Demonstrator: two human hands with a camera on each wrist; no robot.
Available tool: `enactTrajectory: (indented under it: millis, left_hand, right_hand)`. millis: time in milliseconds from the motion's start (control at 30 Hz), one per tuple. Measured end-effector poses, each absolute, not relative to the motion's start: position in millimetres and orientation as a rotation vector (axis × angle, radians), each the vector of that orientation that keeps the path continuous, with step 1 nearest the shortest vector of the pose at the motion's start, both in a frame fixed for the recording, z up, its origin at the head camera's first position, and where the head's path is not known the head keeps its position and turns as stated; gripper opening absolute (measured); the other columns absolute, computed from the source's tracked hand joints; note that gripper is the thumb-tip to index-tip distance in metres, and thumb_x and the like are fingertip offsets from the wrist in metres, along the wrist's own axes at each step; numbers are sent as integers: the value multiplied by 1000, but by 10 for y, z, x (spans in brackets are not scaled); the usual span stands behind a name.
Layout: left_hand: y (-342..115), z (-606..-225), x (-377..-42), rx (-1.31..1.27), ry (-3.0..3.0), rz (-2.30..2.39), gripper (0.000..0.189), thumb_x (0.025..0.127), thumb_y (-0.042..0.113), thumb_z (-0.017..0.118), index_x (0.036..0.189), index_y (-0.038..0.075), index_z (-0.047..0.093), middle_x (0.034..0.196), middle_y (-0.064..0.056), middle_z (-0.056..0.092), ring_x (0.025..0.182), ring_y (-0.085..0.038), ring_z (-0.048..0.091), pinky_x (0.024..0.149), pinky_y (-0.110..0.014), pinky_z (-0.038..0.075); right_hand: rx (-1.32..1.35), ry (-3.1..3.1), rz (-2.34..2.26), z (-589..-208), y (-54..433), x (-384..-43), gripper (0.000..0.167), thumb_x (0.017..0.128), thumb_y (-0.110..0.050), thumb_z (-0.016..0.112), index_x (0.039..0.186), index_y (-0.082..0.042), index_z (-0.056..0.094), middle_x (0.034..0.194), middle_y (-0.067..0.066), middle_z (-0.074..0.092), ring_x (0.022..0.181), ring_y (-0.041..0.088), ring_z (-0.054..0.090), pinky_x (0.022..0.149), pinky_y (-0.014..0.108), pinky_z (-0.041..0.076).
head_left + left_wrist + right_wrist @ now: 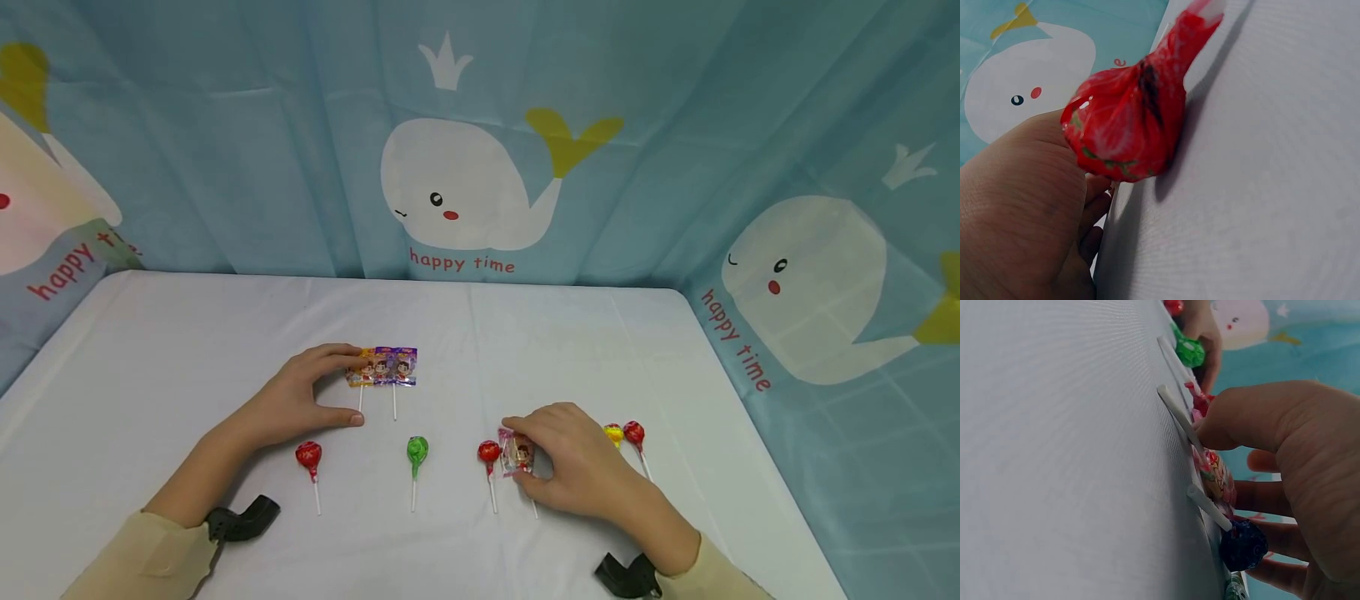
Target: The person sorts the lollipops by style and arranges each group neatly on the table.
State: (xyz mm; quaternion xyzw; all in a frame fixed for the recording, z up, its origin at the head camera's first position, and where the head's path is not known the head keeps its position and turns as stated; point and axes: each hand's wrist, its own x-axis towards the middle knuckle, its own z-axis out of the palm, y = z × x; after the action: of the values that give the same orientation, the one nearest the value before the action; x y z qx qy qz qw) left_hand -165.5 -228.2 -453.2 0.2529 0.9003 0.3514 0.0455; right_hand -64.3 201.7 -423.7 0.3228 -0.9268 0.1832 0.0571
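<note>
My left hand (303, 396) rests at the left end of a row of flat-wrapped lollipops (395, 367) in orange and purple wrappers. Its fingertips touch the orange wrapper, while the thumb lies apart below, near a stick. With thumb and fingers at opposite edges, my right hand (581, 458) pinches a lollipop in a flat pink wrapper (516, 452). Just left of that wrapper lies a red ball lollipop (489, 452). A dark blue lollipop (1244, 545), seen in the right wrist view, lies beneath the right hand's fingers; the hand hides it in the head view.
A green lollipop (417, 451) lies between the hands on the white tablecloth (225, 333). Another red lollipop (308, 455) lies below the left hand. Yellow (613, 433) and red lollipops (633, 432) lie beyond the right hand. A blue whale-print curtain (300, 167) stands behind the table.
</note>
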Motion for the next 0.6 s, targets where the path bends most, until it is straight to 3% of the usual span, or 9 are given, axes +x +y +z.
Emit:
enactTrajectory:
  millis: [600]
  left_hand:
    - [-2273,-4513,-1657,755,2740,1074,82,80,47,98,149,16,67,161,-9,53,153,-44,39,120,-76,31]
  right_hand:
    - [983,-2726,629,-4283,2047,-686,56,81,-31,93,134,-20,76,117,-12,76,111,12,68,105,43,54]
